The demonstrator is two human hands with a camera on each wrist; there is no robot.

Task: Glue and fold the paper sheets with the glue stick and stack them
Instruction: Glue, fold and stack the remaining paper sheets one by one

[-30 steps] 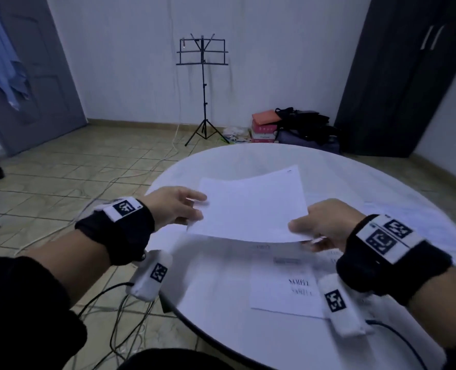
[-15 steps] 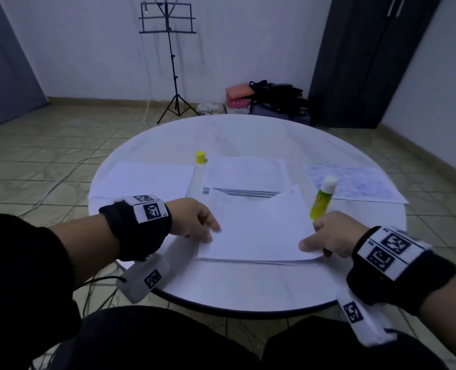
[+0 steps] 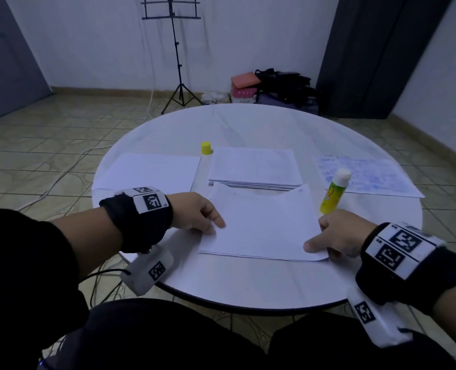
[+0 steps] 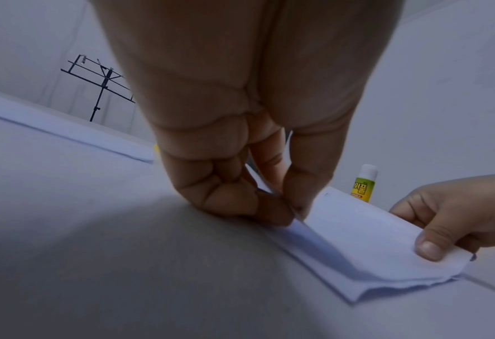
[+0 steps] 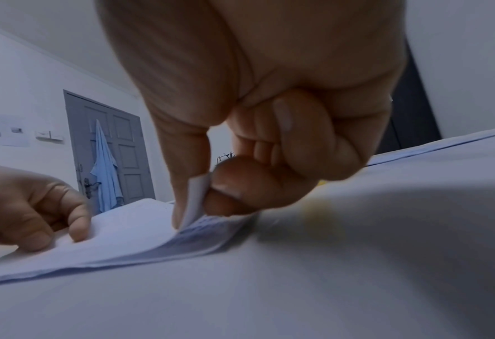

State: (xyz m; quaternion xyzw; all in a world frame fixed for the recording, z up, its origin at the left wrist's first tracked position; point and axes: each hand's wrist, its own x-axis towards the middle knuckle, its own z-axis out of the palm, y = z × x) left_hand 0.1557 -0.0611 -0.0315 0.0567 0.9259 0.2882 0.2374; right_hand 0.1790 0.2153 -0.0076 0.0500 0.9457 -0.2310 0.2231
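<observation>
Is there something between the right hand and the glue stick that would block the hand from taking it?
Nothing visible blocks it. The glue stick stands upright, uncapped, on the table just beyond the right hand, with bare table between. The right hand itself is busy, though: it pinches the corner of the folded sheet.

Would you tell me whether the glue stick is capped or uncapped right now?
Uncapped: the glue stick stands upright with its white tip bare, while the yellow cap sits apart across the table.

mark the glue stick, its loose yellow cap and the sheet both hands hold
Upright yellow glue stick with white tip (image 3: 331, 194), head view, on its yellow label.
Small yellow plastic cap (image 3: 206, 148), head view, on its side wall.
White paper sheet held at both ends (image 3: 261, 222), head view, on its bare middle.
</observation>
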